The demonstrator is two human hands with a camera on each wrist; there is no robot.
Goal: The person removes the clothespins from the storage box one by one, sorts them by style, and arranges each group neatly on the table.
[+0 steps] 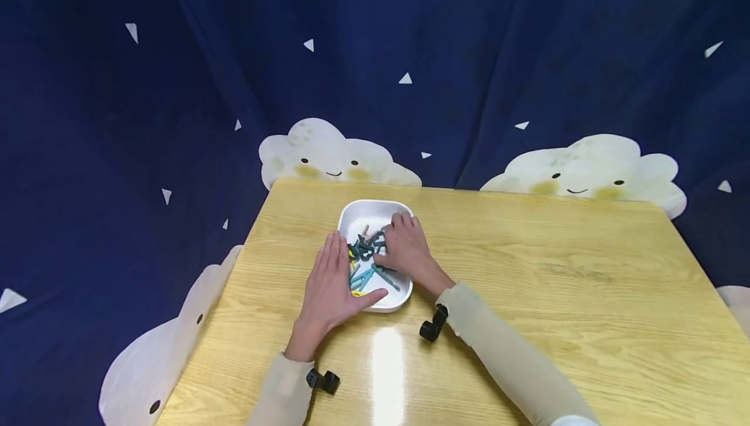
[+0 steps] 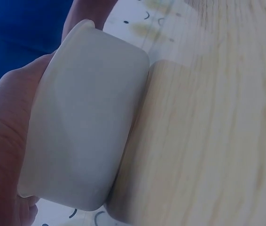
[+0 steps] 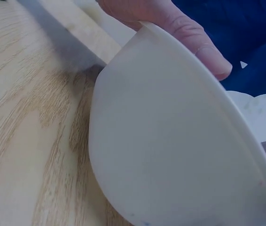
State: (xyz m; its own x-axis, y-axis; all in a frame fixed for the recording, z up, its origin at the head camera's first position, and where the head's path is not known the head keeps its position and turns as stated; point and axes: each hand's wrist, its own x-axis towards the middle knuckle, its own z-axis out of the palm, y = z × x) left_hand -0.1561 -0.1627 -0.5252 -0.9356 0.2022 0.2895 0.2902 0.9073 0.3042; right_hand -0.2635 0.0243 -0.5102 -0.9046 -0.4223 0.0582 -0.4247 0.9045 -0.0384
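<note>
1. Head view shows one white tray, which rests on the wooden table near its far left part.
2. Inside the tray lie small pieces of several colours. I count one pinkish piece and two yellow spots, one by the left wall and one at the near end. At least one light-blue piece and one grey-green stick lie in the near half. The dark-green pieces make a tangle, so their number I cannot tell.
3. Two hands are at the tray. The left hand lies along its left side, with four fingers straight, close together and pointing away from the person; the thumb is spread apart, over the near end.
4. The right hand comes over the right rim, with the back of the hand upward. Its fingers are bent, and the thumb reaches inward to the pieces. Whether they pinch something, I cannot tell.
5. Both wrist views show mostly the tray's outer wall.
6. Two forearms in beige sleeves come from the near edge, and each wrist carries one black device.
7. Behind the table hangs a dark-blue curtain with white triangles and clouds.
</note>
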